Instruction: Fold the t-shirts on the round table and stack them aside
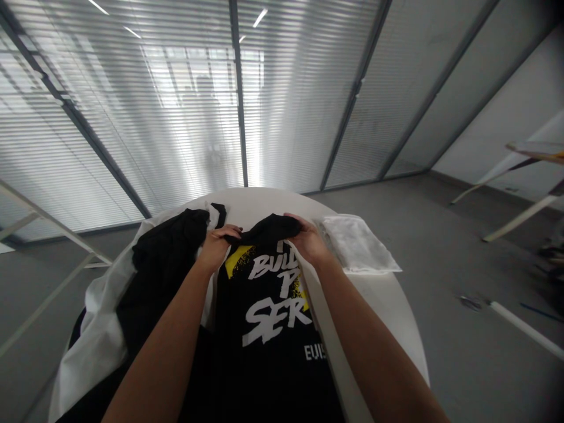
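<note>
A black T-shirt (pixel 268 317) with white and yellow lettering lies lengthwise on a round white table (pixel 396 311), running from me toward the far edge. My left hand (pixel 217 244) is closed on the shirt's far edge at the left. My right hand (pixel 308 238) grips the same far edge at the right, where the cloth bunches up between the two hands. Both forearms reach forward over the shirt.
A heap of black cloth (pixel 163 264) and white cloth (pixel 99 335) lies left of the shirt. A folded white item (pixel 359 244) sits at the table's right. Glass walls with blinds stand behind; a white-legged table (pixel 524 176) is at the far right, and a white tube (pixel 524 326) lies on the floor.
</note>
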### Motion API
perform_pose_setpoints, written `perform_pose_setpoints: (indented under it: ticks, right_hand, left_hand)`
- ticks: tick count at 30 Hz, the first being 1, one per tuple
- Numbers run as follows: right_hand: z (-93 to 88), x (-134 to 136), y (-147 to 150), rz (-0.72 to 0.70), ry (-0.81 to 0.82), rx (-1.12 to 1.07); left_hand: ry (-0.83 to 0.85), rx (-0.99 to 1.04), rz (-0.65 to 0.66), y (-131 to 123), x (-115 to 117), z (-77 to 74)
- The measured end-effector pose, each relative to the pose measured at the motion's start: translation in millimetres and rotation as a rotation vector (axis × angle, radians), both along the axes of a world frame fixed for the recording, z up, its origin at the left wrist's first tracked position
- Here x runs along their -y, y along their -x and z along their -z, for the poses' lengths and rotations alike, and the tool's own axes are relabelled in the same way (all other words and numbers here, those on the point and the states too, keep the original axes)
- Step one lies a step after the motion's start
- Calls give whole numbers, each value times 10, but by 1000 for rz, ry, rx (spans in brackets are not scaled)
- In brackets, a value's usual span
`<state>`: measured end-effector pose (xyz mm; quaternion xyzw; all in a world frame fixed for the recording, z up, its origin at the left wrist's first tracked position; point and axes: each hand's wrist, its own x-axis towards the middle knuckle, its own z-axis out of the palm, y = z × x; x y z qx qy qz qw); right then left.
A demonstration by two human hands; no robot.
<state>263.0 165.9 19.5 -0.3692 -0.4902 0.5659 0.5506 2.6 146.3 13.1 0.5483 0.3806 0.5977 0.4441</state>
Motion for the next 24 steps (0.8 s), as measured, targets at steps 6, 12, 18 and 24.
perform_pose_setpoints:
  ticks: [6, 12, 18, 24]
  right_hand:
    - [144, -38, -48, 49, -44, 77]
    - [87, -1, -181, -18, -57, 381]
    - [-71, 38, -245, -112, -89, 433]
    - [-129, 41, -227, -213, 82, 357]
  left_hand:
    - [12, -90, 97, 15, 24, -19]
    - [107, -259, 166, 60, 49, -61]
    - [38, -341, 251, 114, 33, -62]
    - [11, -356, 217, 119, 37, -57]
